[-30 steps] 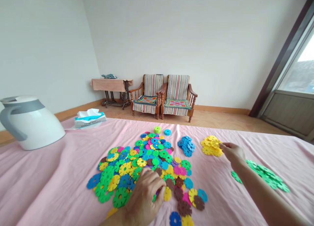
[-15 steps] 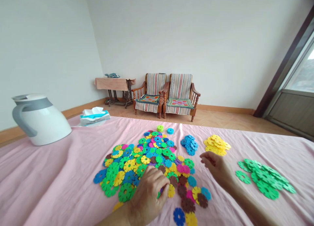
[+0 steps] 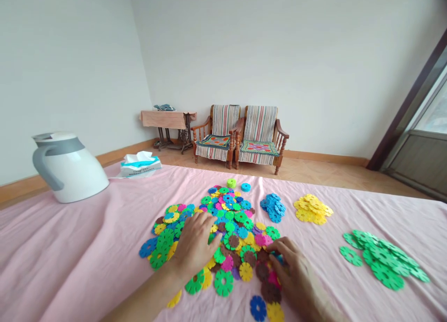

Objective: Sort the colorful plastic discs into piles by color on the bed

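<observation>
A mixed heap of flower-shaped plastic discs point(image 3: 246, 271) in green, yellow, blue, pink, brown and purple spreads over the pink cloth. My left hand point(image 3: 196, 240) rests over the heap's left part, thumb apart from the fingers, and hides the discs beneath it. At the heap's right edge is my right hand point(image 3: 295, 268), with thumb and fingers apart around a light blue disc point(image 3: 279, 257). Separate piles lie to the right: blue discs point(image 3: 273, 207), yellow discs point(image 3: 312, 209) and green discs point(image 3: 386, 259).
A light green stack point(image 3: 231, 183) and a small blue stack point(image 3: 246, 187) stand behind the heap. To the left are a white and grey jug point(image 3: 77, 173) and a tissue box point(image 3: 140, 165). Two wooden armchairs point(image 3: 258, 147) stand beyond the pink cloth point(image 3: 87, 252).
My left hand has moved forward and left and opened, uncovering discs near the front. My right hand has come from beside the blue and yellow piles to the heap's right edge. The view shifted slightly.
</observation>
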A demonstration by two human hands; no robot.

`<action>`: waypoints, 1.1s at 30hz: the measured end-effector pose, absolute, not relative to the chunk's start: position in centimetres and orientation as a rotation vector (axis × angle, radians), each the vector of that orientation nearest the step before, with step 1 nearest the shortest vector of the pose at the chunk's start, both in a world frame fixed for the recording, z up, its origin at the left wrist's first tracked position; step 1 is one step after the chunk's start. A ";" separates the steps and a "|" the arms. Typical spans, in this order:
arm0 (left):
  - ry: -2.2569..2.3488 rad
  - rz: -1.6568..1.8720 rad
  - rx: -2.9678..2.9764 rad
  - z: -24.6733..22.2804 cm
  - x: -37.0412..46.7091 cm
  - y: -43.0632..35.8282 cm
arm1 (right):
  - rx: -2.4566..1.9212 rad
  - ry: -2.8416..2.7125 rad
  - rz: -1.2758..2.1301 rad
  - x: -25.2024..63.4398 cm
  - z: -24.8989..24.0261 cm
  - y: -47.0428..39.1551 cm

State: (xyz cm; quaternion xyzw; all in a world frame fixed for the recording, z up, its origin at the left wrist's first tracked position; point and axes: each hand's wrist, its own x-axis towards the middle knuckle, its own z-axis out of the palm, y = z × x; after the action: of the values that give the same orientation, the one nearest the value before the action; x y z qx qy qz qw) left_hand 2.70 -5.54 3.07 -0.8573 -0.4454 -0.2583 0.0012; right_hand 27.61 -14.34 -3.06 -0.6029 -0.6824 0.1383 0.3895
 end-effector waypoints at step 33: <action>-0.943 -1.344 -3.020 2.6 4.3 -7.8 | -1.719 -1.392 0.213 31.3 -0.6 -13.2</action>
State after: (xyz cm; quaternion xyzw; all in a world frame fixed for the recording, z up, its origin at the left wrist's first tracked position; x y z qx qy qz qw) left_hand 4.27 -7.84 2.62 -0.8690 -0.2714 -0.3866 -0.1473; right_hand 31.29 -13.21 -0.56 -0.6932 -0.5614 0.0860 0.4438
